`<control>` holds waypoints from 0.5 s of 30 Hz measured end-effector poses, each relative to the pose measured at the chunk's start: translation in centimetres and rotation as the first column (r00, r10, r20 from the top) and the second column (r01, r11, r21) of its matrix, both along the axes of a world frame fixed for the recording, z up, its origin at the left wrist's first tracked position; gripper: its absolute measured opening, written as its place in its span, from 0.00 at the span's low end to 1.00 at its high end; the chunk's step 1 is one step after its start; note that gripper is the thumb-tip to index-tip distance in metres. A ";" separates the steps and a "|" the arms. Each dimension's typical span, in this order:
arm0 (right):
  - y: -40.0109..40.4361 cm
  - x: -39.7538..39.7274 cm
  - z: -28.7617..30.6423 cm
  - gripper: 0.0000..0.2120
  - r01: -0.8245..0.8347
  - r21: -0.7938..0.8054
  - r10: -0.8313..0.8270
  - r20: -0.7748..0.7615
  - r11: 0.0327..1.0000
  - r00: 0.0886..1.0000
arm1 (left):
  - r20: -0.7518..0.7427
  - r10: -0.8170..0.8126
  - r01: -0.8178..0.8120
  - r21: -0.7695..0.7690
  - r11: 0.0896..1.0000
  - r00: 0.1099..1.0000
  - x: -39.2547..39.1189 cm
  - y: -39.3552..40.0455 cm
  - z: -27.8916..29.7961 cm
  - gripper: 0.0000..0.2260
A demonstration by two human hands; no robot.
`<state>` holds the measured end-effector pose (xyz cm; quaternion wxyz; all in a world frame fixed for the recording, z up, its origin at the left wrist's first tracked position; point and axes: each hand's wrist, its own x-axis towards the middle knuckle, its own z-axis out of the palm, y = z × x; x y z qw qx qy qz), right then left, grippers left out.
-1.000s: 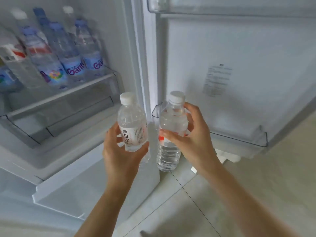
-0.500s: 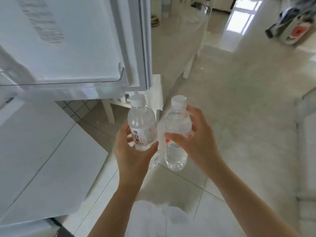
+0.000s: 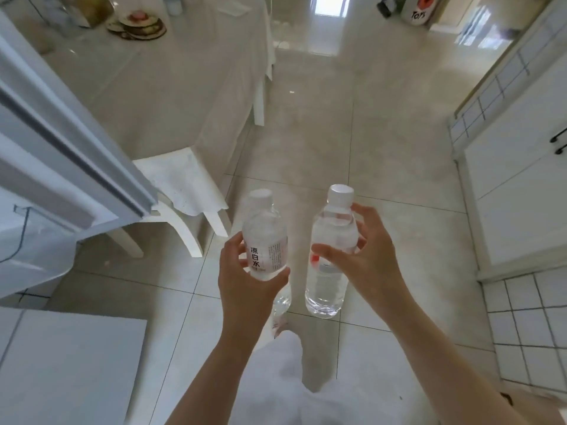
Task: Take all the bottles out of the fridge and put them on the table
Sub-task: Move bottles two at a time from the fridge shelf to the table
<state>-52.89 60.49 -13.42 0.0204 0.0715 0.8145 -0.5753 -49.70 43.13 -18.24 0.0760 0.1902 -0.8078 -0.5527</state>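
Fingers (image 3: 242, 256) of the left hand (image 3: 245, 289) curled round the labelled bottle (image 3: 266, 240) at its middle, thumb across the front below the print; fingers (image 3: 365, 219) of the right hand (image 3: 362, 262) wrapped round the second bottle (image 3: 331, 256) near the shoulder, thumb laid over the label. Both bottles upright, long axes near vertical, white caps on, side by side but not touching, held out over the tiled floor (image 3: 306, 148). Both look full of clear water, nearly to the neck.

Counter (image 3: 159, 87) — glossy, pale — ahead and to the left, well apart from both bottles; left hand the nearer of the two. Chair (image 3: 181, 191) tucked at its near corner, between hands and top. At the far end, a stack of plates (image 3: 138, 26) and some blurred containers, contents too smeared to tell. Near stretch of the top looks bare enough for two bottles, judging by the sheen.

Fridge door (image 3: 61, 148) open at the left edge; its clear door bin (image 3: 18, 228) only partly in view, contents not shown.

Likely next — carry forward and left, then set each down base first.
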 end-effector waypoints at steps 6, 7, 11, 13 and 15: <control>-0.6 -8.1 1.5 0.37 0.043 0.047 -0.040 -0.059 0.998 0.997 | -0.018 -0.079 0.078 -0.014 0.997 0.997 -8.4 -1.9 -0.3 0.36; -0.9 -9.4 1.7 0.37 0.047 0.053 -0.043 -0.072 0.997 0.996 | -0.017 -0.078 0.077 -0.029 0.997 0.997 -9.7 -2.3 -0.1 0.37; -1.7 -13.8 2.0 0.36 0.066 0.034 -0.063 -0.080 0.997 0.995 | -0.015 -0.035 0.034 -0.076 0.997 0.999 -13.3 -3.5 0.5 0.37; -1.8 -16.2 1.7 0.36 0.059 0.013 -0.059 -0.050 0.998 0.997 | -0.010 -0.012 0.011 -0.086 0.996 1.000 -15.3 -3.6 0.5 0.37; -2.0 -18.4 1.5 0.36 0.044 0.009 -0.044 -0.031 0.999 0.999 | 0.001 0.008 -0.008 -0.081 0.997 1.000 -17.4 -3.7 0.5 0.37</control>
